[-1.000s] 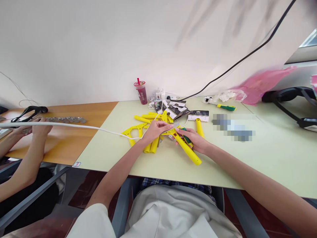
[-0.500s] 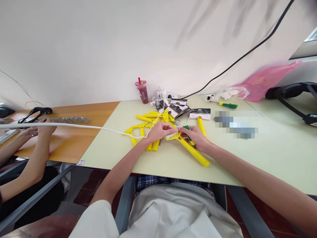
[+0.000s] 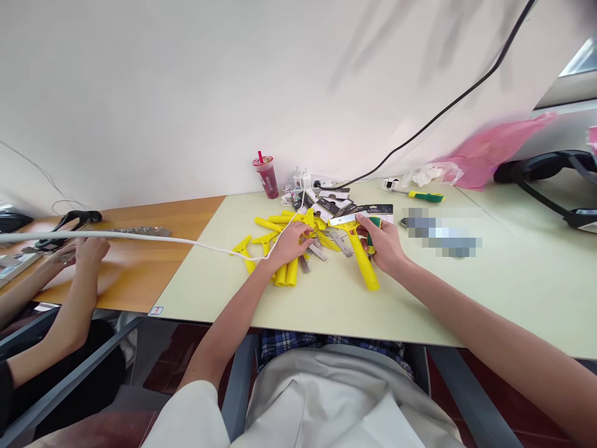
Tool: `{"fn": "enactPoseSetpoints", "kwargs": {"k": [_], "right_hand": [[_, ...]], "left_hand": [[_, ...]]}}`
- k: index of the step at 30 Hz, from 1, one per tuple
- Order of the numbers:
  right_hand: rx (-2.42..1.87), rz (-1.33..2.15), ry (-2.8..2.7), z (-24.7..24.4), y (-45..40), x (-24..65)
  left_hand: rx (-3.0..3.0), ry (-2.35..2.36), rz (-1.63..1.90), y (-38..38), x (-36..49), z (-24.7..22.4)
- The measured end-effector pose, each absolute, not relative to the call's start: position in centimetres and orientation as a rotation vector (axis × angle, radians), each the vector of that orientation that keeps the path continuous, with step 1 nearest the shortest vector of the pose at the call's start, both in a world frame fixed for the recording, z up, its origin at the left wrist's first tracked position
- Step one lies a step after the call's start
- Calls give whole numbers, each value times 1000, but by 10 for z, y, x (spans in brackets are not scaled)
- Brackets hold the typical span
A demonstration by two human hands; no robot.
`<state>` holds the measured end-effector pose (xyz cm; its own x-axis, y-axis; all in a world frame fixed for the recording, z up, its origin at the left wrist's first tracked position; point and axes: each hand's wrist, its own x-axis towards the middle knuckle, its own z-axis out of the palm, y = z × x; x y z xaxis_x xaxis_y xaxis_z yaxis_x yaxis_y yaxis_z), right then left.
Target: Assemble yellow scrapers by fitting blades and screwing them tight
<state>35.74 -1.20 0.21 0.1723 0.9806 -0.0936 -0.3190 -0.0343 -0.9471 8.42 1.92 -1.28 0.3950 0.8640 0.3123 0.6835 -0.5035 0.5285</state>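
My right hand grips a yellow scraper, its handle slanting down toward me and a pale metal strip across its head. In the same hand is a green-and-yellow screwdriver, held beside the scraper's handle. Over the left side of the pile, my left hand has its fingers apart and slightly curled; nothing shows in it. Around its fingertips lie several flat metal plates and a loose yellow piece. More yellow scraper bodies lie under and beside that hand, which partly hides them.
Black-and-white packaging cards lie behind the pile, near a power strip. A red drink cup stands by the wall. Another screwdriver lies at the back right. A white cable crosses in front. On the left, a co-worker's hands are busy.
My hands have moved apart. The right hand has lifted the scraper up and turned it more upright; the left has let go of it and shifted left, exposing metal plates between them.
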Motion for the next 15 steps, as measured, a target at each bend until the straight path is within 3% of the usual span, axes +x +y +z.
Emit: {"fn": "enactPoseSetpoints", "kwargs": {"k": [11,15], "right_hand": [[-1096,1288,-892,-9,-11,355],[-1095,1291,-889,-10,-9,355]], "left_hand": [[2624,1138,640,27,78,-15],[2864,1021,400,36,100,-12]]}}
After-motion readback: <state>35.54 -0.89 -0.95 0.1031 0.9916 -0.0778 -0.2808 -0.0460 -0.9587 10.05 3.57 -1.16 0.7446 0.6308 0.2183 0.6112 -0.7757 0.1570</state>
